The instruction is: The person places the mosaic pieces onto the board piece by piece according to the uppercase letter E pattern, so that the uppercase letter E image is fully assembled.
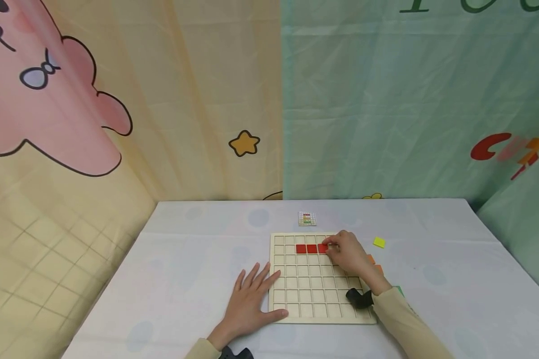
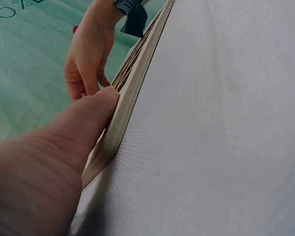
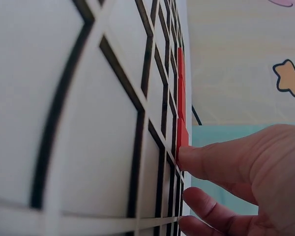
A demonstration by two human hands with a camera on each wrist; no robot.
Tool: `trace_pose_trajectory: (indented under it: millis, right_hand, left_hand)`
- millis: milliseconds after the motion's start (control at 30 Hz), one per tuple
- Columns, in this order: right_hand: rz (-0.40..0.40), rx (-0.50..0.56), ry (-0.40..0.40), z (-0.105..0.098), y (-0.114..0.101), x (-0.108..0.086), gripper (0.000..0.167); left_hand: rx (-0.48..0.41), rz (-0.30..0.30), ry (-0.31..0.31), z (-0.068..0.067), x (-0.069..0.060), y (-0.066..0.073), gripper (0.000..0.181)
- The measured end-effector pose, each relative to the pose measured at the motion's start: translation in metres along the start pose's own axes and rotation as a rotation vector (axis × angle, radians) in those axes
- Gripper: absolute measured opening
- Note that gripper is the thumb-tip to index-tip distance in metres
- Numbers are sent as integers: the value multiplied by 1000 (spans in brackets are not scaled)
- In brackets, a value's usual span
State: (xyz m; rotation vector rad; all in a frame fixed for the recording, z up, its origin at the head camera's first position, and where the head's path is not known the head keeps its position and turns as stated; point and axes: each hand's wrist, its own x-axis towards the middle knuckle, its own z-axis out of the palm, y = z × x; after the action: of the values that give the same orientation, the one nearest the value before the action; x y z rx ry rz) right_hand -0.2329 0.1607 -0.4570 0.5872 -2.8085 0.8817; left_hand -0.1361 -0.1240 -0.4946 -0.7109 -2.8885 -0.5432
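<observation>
A pale wooden grid board (image 1: 303,296) lies on the table, and three red square tiles (image 1: 312,249) form a row in its upper part. My right hand (image 1: 348,253) pinches the rightmost red tile (image 3: 184,135) at its right end; in the right wrist view the thumb presses on it and the tile looks slightly raised. How the index finger meets it is hidden behind the thumb. With fingers spread, my left hand (image 1: 247,306) rests at the board's left edge. Its thumb (image 2: 101,101) lies on the rim near the lower left corner.
Behind the board lies a small card (image 1: 307,219) printed with a coloured grid pattern. To the right are a yellow tile (image 1: 379,242), orange tiles (image 1: 378,269) and a green piece (image 1: 399,289), partly covered by the right arm. Curtains (image 1: 224,99) hang behind the table.
</observation>
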Motion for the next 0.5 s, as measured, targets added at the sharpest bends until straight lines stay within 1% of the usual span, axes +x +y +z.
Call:
trace_pose_trajectory:
  millis: [167,300,400,500]
  right_hand:
    - [32,-46,1,-2,0,-5,17]
    - [60,-71,11,-4,1,-7,20]
    - [36,-70,-12,-5,2,-9,26]
    - [-8,-17,-62,-6,2,-10,36]
  left_hand:
    - [-5,10,-11,0,4,0,85]
    - [-4,33,10,3,7,0,85]
    - [-3,31,23,4,6,-1,86]
    - [-3,4,20,4,2,-3,87]
